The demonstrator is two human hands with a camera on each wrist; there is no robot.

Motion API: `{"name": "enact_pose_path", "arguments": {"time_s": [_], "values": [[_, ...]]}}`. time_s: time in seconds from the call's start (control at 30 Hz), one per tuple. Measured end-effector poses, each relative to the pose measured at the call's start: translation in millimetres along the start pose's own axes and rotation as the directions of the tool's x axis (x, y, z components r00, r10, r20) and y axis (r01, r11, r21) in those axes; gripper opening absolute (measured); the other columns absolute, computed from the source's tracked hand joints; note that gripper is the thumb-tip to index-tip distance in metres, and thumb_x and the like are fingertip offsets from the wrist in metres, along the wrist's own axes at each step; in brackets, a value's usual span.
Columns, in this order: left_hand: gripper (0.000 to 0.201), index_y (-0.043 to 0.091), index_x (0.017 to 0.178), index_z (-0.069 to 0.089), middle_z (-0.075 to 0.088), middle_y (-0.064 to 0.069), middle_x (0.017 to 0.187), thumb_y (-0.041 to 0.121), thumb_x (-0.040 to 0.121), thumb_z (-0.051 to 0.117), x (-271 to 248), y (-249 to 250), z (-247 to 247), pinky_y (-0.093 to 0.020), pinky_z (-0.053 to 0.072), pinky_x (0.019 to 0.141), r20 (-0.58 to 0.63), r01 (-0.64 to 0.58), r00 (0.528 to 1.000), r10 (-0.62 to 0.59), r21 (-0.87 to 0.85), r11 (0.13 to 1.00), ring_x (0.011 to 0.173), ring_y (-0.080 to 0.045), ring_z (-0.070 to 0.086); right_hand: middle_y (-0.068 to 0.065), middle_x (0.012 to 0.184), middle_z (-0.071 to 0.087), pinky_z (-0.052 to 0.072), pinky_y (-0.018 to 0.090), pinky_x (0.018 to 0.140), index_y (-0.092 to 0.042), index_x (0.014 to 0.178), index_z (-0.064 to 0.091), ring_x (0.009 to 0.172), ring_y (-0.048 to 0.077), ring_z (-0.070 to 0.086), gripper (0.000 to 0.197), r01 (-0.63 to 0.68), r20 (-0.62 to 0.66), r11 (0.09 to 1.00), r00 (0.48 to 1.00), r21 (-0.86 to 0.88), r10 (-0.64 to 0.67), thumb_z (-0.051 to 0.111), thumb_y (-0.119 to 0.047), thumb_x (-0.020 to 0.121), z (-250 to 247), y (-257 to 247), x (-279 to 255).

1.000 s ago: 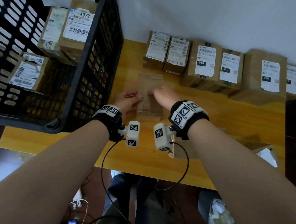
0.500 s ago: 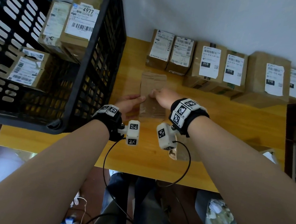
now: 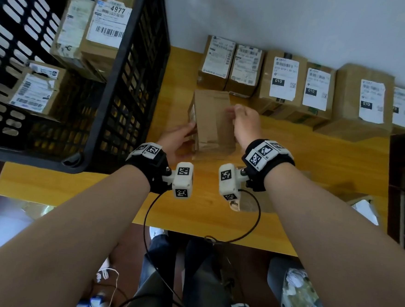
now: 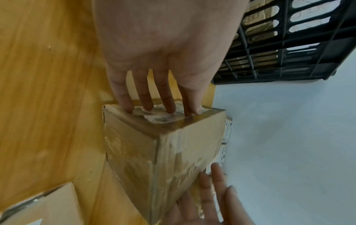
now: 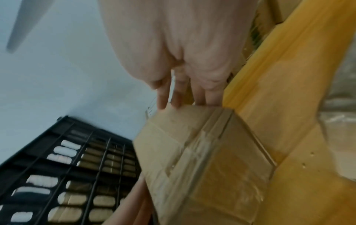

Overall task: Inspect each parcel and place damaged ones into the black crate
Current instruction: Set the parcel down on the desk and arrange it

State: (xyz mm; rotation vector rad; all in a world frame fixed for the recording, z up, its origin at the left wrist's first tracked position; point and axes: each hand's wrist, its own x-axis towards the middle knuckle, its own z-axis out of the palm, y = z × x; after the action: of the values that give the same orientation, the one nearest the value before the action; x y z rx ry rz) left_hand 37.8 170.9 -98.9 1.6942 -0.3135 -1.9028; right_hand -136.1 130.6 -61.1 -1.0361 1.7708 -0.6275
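Note:
A plain brown parcel [image 3: 211,120] stands tipped on the yellow table [image 3: 316,161], just right of the black crate [image 3: 129,88]. My left hand [image 3: 176,137] presses straight fingers on its labelled left face [image 4: 154,117]. My right hand [image 3: 245,122] lies against its upper right side, fingers stretched along the cardboard [image 5: 185,94]. Clear tape wraps the parcel's near end [image 4: 163,159]. The face toward the table is hidden.
The crate holds several labelled parcels [image 3: 107,24]. A row of labelled parcels [image 3: 283,80] lines the back wall. Another box [image 3: 361,205] sits at the table's right front edge. A bin with rubbish [image 3: 295,287] stands on the floor.
The parcel lay flat with its plain face up; it now stands tipped with the label face turned left. My right hand moved up along its right side.

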Motion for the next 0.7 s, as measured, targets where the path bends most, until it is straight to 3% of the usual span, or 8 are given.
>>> {"name": "enact_pose_path", "arguments": {"time_s": [0.07,0.13,0.23,0.3,0.37,0.43,0.53,0.7], "values": [[0.034,0.019,0.129,0.068,0.074,0.002,0.119,0.034,0.098,0.07,-5,2,3,-0.031,0.061,0.063,0.028,-0.031,0.999,0.032,-0.019,0.999,0.114,-0.02,0.067,0.007,0.137,0.061,0.047,0.046,0.109,-0.016,0.137,0.059,0.124,0.026,0.058,0.036,-0.051,-0.028,0.997,0.998,0.061,0.053,0.037,-0.026,0.111,-3,4,3],[0.033,0.021,0.131,0.068,0.073,0.001,0.115,0.028,0.098,0.071,-8,5,5,-0.031,0.061,0.064,0.036,-0.072,0.997,0.072,-0.005,0.997,0.11,-0.017,0.066,0.006,0.146,0.054,0.04,0.049,0.116,-0.016,0.151,0.046,0.132,0.027,0.052,0.047,-0.139,0.006,0.985,0.99,0.107,0.139,0.04,-0.035,0.109,-2,7,5],[0.034,0.034,0.131,0.068,0.076,0.003,0.114,0.019,0.101,0.067,-10,8,6,-0.032,0.059,0.078,0.041,-0.122,0.992,0.12,0.038,0.992,0.103,-0.015,0.069,-0.002,0.123,0.057,0.04,0.053,0.117,-0.017,0.138,0.057,0.12,0.025,0.055,0.05,-0.217,0.06,0.96,0.976,0.177,0.209,0.041,-0.051,0.103,-1,6,4],[0.033,0.037,0.132,0.068,0.075,0.003,0.122,0.022,0.103,0.064,-11,10,6,-0.038,0.059,0.088,0.039,-0.138,0.99,0.137,0.031,0.99,0.115,-0.019,0.068,-0.001,0.134,0.06,0.044,0.055,0.112,-0.022,0.143,0.056,0.128,0.028,0.056,0.065,-0.247,0.075,0.942,0.969,0.228,0.236,0.041,-0.062,0.095,-1,1,-2],[0.026,0.033,0.128,0.07,0.074,0.005,0.123,0.035,0.105,0.057,-15,14,5,-0.045,0.056,0.096,0.03,-0.147,0.989,0.147,0.001,0.989,0.122,-0.019,0.065,0.003,0.139,0.061,0.049,0.057,0.104,-0.029,0.145,0.054,0.125,0.03,0.059,0.067,-0.257,0.082,0.92,0.966,0.295,0.244,0.038,-0.066,0.092,-1,-1,-4],[0.033,0.029,0.126,0.069,0.073,0.01,0.123,0.049,0.105,0.052,-19,17,6,-0.049,0.051,0.101,0.008,-0.164,0.986,0.164,-0.013,0.986,0.122,-0.016,0.063,0.005,0.135,0.064,0.052,0.056,0.098,-0.024,0.143,0.054,0.12,0.031,0.062,0.062,-0.258,0.081,0.898,0.966,0.355,0.246,0.035,-0.063,0.1,-1,-3,-7],[0.041,0.029,0.127,0.067,0.072,0.012,0.122,0.056,0.097,0.062,-19,17,6,-0.052,0.05,0.104,-0.092,-0.207,0.974,0.206,-0.001,0.978,0.117,-0.015,0.065,0.006,0.127,0.066,0.056,0.047,0.087,-0.015,0.139,0.057,0.114,0.029,0.064,0.054,-0.263,0.085,0.903,0.965,0.34,0.249,0.035,-0.052,0.106,-3,-8,-16],[0.032,0.028,0.111,0.064,0.071,0.007,0.115,0.05,0.09,0.075,-21,15,6,-0.048,0.055,0.097,-0.106,-0.202,0.974,0.202,0.014,0.979,0.114,-0.019,0.066,0.009,0.129,0.066,0.059,0.05,0.093,-0.018,0.137,0.057,0.109,0.032,0.067,0.039,-0.285,0.118,0.933,0.957,0.218,0.264,0.044,-0.041,0.107,-2,2,-16]]}}
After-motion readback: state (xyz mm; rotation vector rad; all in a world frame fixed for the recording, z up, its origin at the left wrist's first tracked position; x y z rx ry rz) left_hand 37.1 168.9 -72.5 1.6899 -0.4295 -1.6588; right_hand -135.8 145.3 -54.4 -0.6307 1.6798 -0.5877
